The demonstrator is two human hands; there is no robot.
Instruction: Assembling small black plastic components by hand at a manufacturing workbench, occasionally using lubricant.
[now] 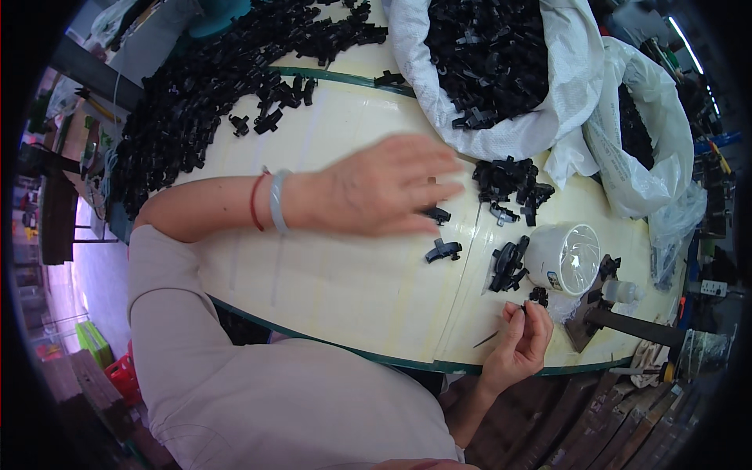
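Note:
My left hand (384, 185) stretches to the right over the table, fingers apart and smeared by motion, with nothing visibly held. Just under its fingertips lies a black plastic part (440, 215), partly hidden. A similar black part (444, 251) lies on the tabletop a little nearer to me. At the near right, my right hand (517, 345) is closed in a pinch. A thin dark rod (486, 340) sticks out from it to the left. Something small and black shows at the fingertips, too small to name. Beyond this hand sits a small cluster of black parts (511, 264).
Black parts are heaped at the far left (180, 117). A white woven sack (576, 70) of parts stands at the back, with another bag (666, 110) right of it. A loose pile (507, 180), a white tub (540, 262) and a metal-armed fixture (634, 325) occupy the right.

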